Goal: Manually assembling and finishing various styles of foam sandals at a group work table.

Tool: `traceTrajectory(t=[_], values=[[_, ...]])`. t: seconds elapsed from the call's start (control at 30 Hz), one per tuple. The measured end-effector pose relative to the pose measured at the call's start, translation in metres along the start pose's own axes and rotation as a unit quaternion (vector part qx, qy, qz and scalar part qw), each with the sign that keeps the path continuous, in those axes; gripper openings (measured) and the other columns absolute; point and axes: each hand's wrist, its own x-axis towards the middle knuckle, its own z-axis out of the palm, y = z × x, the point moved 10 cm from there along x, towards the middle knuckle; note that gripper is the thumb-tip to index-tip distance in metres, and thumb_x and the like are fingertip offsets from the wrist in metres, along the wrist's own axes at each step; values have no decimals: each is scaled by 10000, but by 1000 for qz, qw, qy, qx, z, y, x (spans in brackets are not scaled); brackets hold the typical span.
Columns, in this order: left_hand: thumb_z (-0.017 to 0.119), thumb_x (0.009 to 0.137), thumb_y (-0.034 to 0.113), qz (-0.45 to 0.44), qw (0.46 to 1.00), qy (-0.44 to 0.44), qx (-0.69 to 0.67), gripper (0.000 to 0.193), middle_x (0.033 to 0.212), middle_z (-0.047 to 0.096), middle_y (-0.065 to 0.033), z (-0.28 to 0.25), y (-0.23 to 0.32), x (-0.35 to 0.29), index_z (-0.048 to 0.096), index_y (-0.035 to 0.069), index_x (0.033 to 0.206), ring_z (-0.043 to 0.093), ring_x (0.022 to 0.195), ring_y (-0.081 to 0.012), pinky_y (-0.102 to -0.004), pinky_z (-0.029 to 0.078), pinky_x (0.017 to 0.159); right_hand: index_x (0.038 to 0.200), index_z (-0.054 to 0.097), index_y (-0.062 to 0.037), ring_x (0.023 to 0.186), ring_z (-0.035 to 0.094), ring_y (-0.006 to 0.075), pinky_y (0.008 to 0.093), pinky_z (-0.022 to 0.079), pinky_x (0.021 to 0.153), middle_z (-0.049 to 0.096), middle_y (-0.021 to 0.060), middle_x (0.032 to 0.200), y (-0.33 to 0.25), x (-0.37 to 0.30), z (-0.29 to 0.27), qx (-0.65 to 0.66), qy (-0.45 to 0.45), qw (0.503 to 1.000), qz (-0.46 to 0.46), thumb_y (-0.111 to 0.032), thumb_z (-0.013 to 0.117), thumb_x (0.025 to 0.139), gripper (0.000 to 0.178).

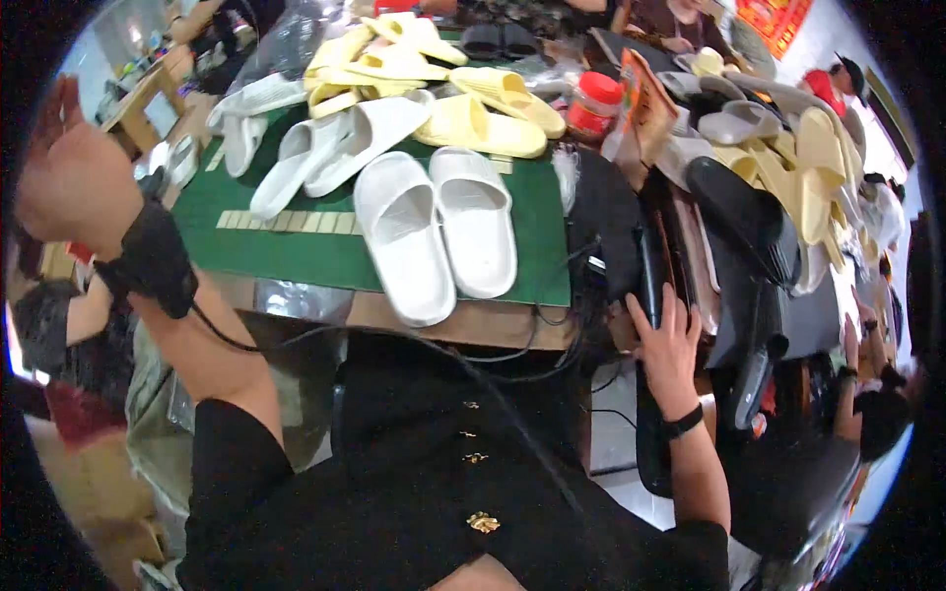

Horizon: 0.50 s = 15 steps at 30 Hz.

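My left hand (79, 182) is raised at the far left, fingers stretched upward and nothing visible in it. A black strap with a cable wraps its wrist. My right hand (669, 353) lies with fingers spread on a long black edge (647, 266) right of the table. Between my hands, a pair of white slide sandals, the left slide (409, 251) and the right slide (480, 231), sits at the front of a green mat (537, 222). Pale grey slides (360, 148) lie just behind them, and yellow slides (488, 123) are heaped farther back.
A red-lidded jar (595, 103) stands at the mat's back right. More yellow slides (818, 172) and a black slide (744, 217) are piled on the right. Black cables (493, 369) hang across the table's front edge. Other people are at both sides and behind.
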Motion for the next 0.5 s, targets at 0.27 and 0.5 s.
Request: traceTrajectory(t=[0.27, 0.5], values=[[425, 979, 211, 75, 936, 191, -286, 377, 846, 686, -294, -19, 55, 20, 587, -119, 893, 704, 767, -373, -428, 596, 848, 1186, 610, -167, 1308, 437, 437, 553, 370, 1074, 415, 183, 1498, -5, 7, 6, -38, 2, 986, -164, -99, 582, 860, 334], [608, 955, 332, -47, 872, -481, -74, 303, 922, 696, -180, 172, 91, -172, 640, 62, 1088, 679, 868, -340, -435, 528, 775, 1153, 615, -115, 1262, 474, 450, 509, 466, 995, 461, 196, 1443, 21, 23, -42, 121, 41, 982, -140, -34, 682, 700, 465]])
